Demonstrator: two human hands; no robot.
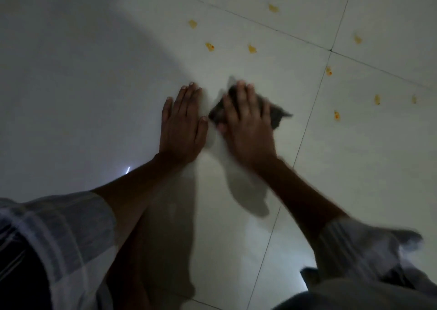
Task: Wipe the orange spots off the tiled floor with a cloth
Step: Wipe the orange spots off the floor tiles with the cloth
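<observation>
Now | cloth (pixel 279 116): dark grey, crumpled, blurred | right hand (pixel 246 120) pressing it flat-fingered | left hand (pixel 183 125) open, flat on floor (pixel 354 191)

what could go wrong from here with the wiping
The right hand presses a small dark cloth that it mostly covers, so bare fingers may smear the orange spots rather than lift them. The spots are scattered across several tiles, so far ones like that at could be missed. The left hand braces flat on glossy floor and may slip.

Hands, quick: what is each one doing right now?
Left hand: open, flat on the floor, holding nothing.
Right hand: pressing a grey cloth on the floor, fingers spread over it.
</observation>
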